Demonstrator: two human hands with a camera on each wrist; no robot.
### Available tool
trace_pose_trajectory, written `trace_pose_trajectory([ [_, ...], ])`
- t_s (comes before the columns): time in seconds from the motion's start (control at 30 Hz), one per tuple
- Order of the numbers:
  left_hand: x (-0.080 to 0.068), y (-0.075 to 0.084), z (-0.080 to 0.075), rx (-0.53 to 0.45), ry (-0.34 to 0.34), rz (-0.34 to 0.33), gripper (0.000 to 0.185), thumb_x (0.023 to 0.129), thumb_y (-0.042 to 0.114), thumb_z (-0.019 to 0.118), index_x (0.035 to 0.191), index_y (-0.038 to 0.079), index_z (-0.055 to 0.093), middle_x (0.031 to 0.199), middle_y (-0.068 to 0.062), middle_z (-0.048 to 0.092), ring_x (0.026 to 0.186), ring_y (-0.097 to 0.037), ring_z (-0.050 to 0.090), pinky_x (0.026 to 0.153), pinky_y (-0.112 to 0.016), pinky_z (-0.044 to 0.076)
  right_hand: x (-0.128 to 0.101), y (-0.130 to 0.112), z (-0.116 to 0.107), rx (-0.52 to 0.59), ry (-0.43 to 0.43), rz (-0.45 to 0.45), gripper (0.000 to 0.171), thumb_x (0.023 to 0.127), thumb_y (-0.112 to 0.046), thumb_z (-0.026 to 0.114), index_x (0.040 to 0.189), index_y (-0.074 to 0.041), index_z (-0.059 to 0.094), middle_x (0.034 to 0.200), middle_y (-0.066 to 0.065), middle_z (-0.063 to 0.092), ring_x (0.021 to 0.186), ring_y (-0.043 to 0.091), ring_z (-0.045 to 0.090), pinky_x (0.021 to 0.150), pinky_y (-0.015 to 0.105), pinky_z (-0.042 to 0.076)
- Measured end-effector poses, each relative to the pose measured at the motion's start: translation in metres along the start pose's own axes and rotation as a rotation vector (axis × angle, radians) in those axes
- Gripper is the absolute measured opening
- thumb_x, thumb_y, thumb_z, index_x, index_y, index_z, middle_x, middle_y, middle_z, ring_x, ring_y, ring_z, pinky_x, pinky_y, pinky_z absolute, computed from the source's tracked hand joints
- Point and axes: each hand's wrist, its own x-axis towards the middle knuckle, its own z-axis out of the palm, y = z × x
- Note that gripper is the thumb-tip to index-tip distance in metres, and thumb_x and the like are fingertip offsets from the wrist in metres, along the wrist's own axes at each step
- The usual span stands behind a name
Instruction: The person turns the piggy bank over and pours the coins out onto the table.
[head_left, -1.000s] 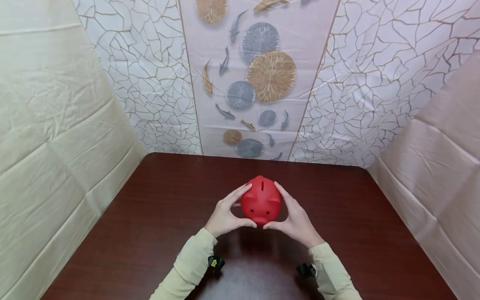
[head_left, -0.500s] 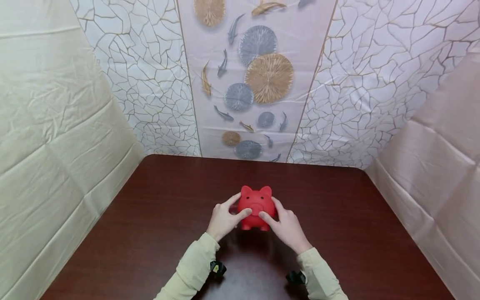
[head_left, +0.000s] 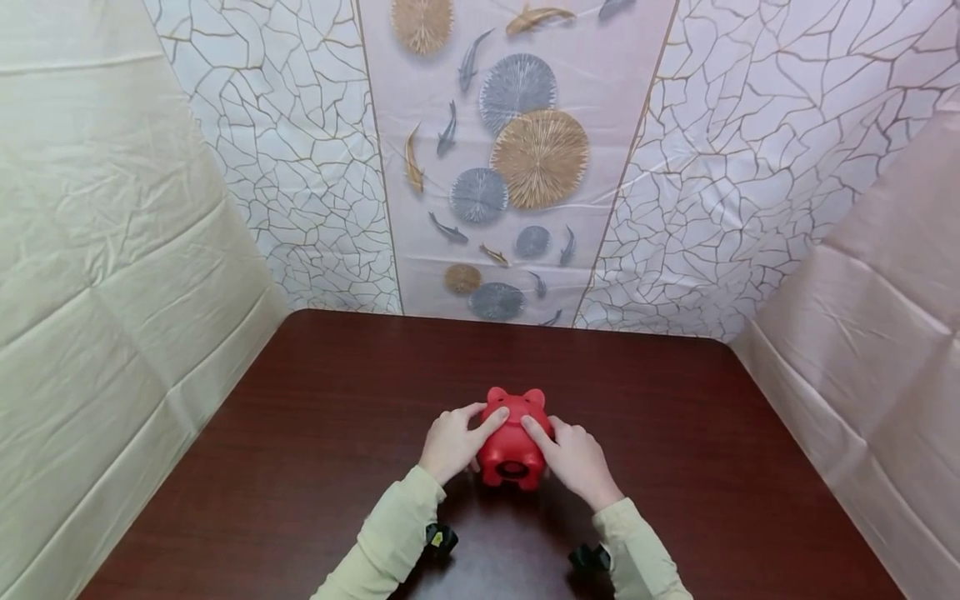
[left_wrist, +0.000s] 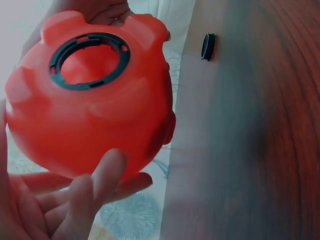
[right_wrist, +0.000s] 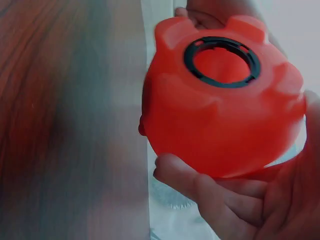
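Above the desk (head_left: 315,433) at its 6 o'clock edge, we cup the red piggy bank (head_left: 513,440) between left hand (head_left: 448,443) and right hand (head_left: 573,458), both grips curled round it, ring-mouthed belly (left_wrist: 90,60) tipped toward us.

Piggy bank (head_left: 513,442) snout hidden, tbl-side.

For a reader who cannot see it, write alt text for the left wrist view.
A round red plastic piggy bank is held off a dark wooden table by two hands, its underside toward the camera, showing an open black-ringed hole. The left hand's fingers curl beneath it; a small black disc lies on the table.
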Motion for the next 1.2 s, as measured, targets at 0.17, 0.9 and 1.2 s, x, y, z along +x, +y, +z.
trace_pose_trajectory([
  [0.17, -0.001, -0.002, -0.003, -0.078, -0.055, 0.083, 0.065, 0.086, 0.056, 0.064, 0.138, 0.019, 0.053, 0.079, -0.006, 0.073, 0.055, -0.022, 0.067, 0.055, -0.03, 0.056, 0.0, 0.005, -0.01, 0.034, -0.054, -0.027, 0.063, 0.089, -0.058, 0.057, 0.129, -0.011, 0.055, 0.082, 0.001, 0.071, 0.068, 0.011, 0.063, 0.07, 0.03, 0.054],
  [0.9, -0.009, 0.0, -0.004, -0.161, 0.016, 0.56, 0.085, 0.074, 0.017, 0.084, 0.146, 0.03, 0.04, 0.16, 0.0, 0.028, 0.125, -0.025, 0.057, 0.094, -0.034, 0.055, -0.002, 0.017, -0.013, 0.157, 0.196, -0.553, 0.114, 0.064, -0.019, 0.091, 0.153, -0.019, 0.021, 0.15, 0.008, 0.04, 0.131, 0.026, 0.048, 0.099, 0.049, 0.051],
  [1.2, -0.009, 0.001, -0.007, -0.076, 0.185, 0.806, 0.085, 0.069, 0.012, 0.087, 0.143, 0.018, 0.046, 0.157, -0.013, 0.033, 0.115, -0.026, 0.063, 0.083, -0.031, 0.059, 0.0, 0.014, -0.012, 0.201, 0.263, -0.69, 0.116, 0.06, -0.01, 0.092, 0.153, -0.01, 0.022, 0.156, 0.011, 0.032, 0.132, 0.023, 0.043, 0.1, 0.017, 0.046],
])
